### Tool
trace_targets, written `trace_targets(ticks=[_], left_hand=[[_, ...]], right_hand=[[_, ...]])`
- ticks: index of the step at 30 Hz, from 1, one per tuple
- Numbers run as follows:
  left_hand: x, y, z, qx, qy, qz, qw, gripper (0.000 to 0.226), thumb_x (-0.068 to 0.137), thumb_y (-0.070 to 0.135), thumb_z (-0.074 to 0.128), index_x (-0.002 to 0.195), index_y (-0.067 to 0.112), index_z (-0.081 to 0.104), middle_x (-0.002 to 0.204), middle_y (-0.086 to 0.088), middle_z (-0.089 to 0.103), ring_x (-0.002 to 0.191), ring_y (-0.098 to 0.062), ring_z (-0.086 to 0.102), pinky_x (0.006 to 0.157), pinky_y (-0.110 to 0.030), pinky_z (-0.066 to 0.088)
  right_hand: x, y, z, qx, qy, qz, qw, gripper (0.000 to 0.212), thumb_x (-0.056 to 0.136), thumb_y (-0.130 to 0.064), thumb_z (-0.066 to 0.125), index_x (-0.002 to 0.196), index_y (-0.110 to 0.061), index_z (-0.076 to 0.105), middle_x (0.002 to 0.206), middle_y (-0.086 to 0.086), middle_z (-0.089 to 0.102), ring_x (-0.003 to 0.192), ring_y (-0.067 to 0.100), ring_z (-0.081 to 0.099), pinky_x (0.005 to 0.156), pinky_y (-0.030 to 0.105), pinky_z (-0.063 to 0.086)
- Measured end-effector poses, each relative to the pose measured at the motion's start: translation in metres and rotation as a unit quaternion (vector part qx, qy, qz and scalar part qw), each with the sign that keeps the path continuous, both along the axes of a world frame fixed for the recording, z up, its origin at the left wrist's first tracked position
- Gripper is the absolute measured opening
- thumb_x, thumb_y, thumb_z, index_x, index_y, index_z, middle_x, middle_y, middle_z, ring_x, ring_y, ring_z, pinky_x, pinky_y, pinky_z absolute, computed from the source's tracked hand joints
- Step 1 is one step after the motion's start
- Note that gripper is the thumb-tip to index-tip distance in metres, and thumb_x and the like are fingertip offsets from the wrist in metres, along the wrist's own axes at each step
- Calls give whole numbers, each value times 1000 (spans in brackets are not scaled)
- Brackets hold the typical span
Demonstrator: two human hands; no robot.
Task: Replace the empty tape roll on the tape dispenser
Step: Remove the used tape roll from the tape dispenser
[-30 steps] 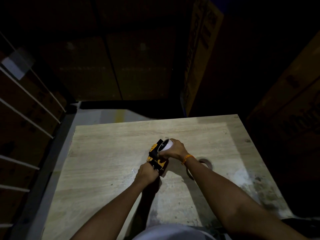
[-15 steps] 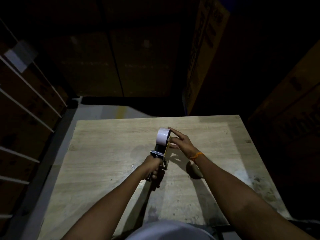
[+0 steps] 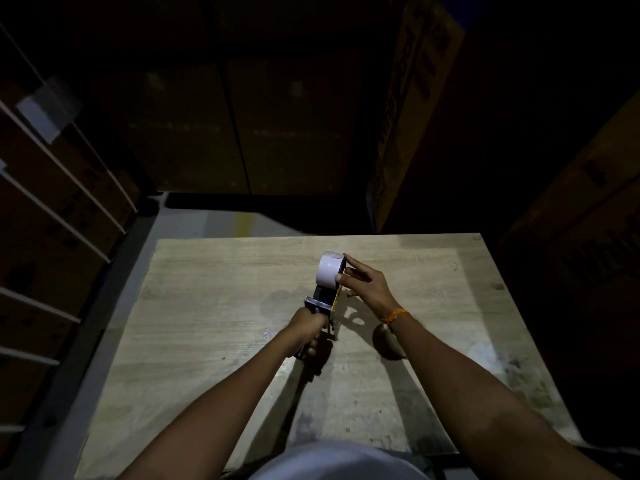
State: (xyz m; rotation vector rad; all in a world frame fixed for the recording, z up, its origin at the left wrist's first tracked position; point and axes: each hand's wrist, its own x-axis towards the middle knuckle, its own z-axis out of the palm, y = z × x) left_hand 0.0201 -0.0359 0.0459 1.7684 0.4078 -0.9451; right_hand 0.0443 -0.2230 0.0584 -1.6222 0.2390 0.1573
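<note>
A black and yellow tape dispenser (image 3: 323, 301) is held above the wooden table (image 3: 214, 306), tilted with its handle toward me. My left hand (image 3: 306, 329) is closed around that handle. A pale tape roll (image 3: 329, 270) sits on the dispenser's far end. My right hand (image 3: 363, 284) rests against the right side of the roll, fingers spread and extended, thumb at the roll's edge. A brown empty tape core (image 3: 384, 337) lies on the table under my right wrist, partly hidden by the forearm.
Stacked cardboard boxes (image 3: 412, 116) stand in the dark behind and to the right of the table. Strapped boxes (image 3: 52, 209) fill the left side. A strip of grey floor (image 3: 207, 220) with a yellow line shows beyond the table's far edge.
The dispenser was lifted from lying on the table and turned upright with the roll on top. My right hand went from gripping the roll to resting on its side with fingers spread.
</note>
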Motion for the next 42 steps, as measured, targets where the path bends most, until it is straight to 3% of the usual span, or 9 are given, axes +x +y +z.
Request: trace_targets(ticks=[5, 11, 14, 19, 22, 26, 29, 34, 42], left_hand=[[-5, -7, -1, 25, -46, 13, 999, 19, 88, 29, 60, 80, 13, 54, 61, -8, 48, 46, -23, 44, 46, -27, 41], [-11, -10, 0, 29, -68, 9, 997, 24, 79, 39, 60, 88, 16, 61, 64, -6, 56, 50, -26, 51, 51, -30, 45], [-12, -17, -3, 43, -93, 5, 995, 30, 79, 41, 59, 92, 15, 66, 74, -9, 66, 58, -30, 59, 52, -32, 49], [-8, -16, 1, 66, -73, 25, 995, 29, 87, 37, 57, 99, 12, 66, 79, -13, 66, 60, -31, 60, 51, -33, 50], [-4, -10, -1, 95, -75, 17, 993, 29, 89, 39, 57, 97, 12, 66, 81, -14, 68, 61, -32, 63, 53, -35, 53], [-4, -9, -8, 153, -116, 35, 981, 31, 82, 39, 61, 99, 15, 71, 94, -14, 75, 81, -38, 72, 69, -43, 62], [-8, -6, -8, 180, -141, 29, 973, 25, 89, 31, 65, 105, 14, 73, 104, -11, 73, 87, -32, 65, 70, -34, 50], [-12, 2, -10, 246, -193, 3, 950, 22, 95, 33, 65, 86, 13, 66, 89, -11, 66, 79, -34, 60, 64, -33, 43], [-16, 11, -16, 310, -238, -8, 920, 26, 95, 39, 68, 94, 12, 69, 95, -11, 70, 87, -35, 70, 64, -35, 49]], right_hand=[[0, 4, 0, -38, -26, -1, 999, 67, 88, -12, 81, 149, -12, 54, 140, 9, 63, 99, 1, 71, 75, 17, 56], [1, 3, 2, -43, -37, 5, 998, 65, 84, -13, 85, 143, -10, 59, 142, 4, 63, 111, 6, 72, 95, 28, 60], [0, 9, 7, -70, -68, 4, 995, 69, 74, -26, 93, 136, -21, 64, 133, -8, 66, 111, 11, 71, 91, 29, 61], [7, 9, 7, -134, -51, 27, 989, 101, 62, -59, 93, 149, -35, 50, 144, -6, 60, 107, 16, 71, 88, 35, 63], [10, 7, 5, -165, -24, 15, 986, 111, 59, -60, 94, 153, -29, 45, 142, -5, 57, 109, 15, 68, 89, 33, 62], [13, 17, 6, -204, -12, -44, 978, 79, 61, -53, 95, 122, -14, 65, 116, 2, 69, 93, 12, 69, 77, 29, 60], [15, 26, 17, -216, -3, -57, 975, 48, 65, -45, 96, 90, -15, 68, 89, 2, 71, 81, 9, 67, 72, 28, 56], [27, 26, 22, -245, 29, -51, 968, 55, 66, -43, 95, 71, 4, 67, 72, 24, 62, 71, 34, 62, 68, 48, 53], [37, 32, 29, -257, 113, -41, 959, 44, 69, -39, 90, 72, 3, 78, 72, 21, 74, 67, 27, 68, 71, 48, 61]])
